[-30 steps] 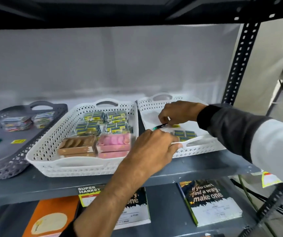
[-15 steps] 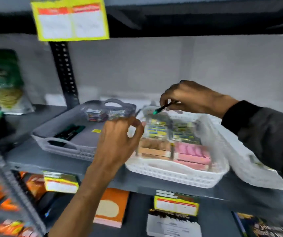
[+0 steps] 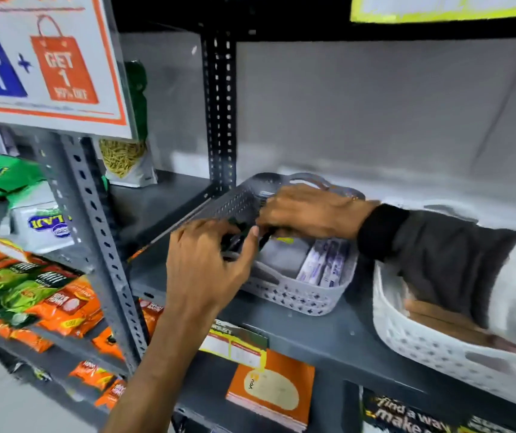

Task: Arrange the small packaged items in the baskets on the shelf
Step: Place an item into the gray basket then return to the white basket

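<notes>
A grey perforated basket (image 3: pixel 300 296) stands on the grey shelf (image 3: pixel 337 332). Inside it lie purple-and-white packets (image 3: pixel 325 264) on the right, with a yellow sticker (image 3: pixel 284 240) on its floor. My right hand (image 3: pixel 306 214) reaches into the basket from the right, fingers pinched on a thin dark pen (image 3: pixel 266 239). My left hand (image 3: pixel 209 264) curls over the basket's near-left rim, where dark items (image 3: pixel 231 242) lie. A white basket (image 3: pixel 412 339) with brown packs (image 3: pixel 431 317) sits at the right, partly covered by my sleeve.
A perforated black upright (image 3: pixel 219 104) stands behind the basket, and a grey upright (image 3: pixel 100 245) is nearer on the left. Snack bags (image 3: pixel 47 295) fill the left shelves. A promo sign (image 3: pixel 44 57) hangs at the upper left. Books (image 3: pixel 269 392) lie on the shelf below.
The view swung left from the white baskets to the grey basket. My right hand carried the pen down into the grey basket, and my left hand moved onto its near rim.
</notes>
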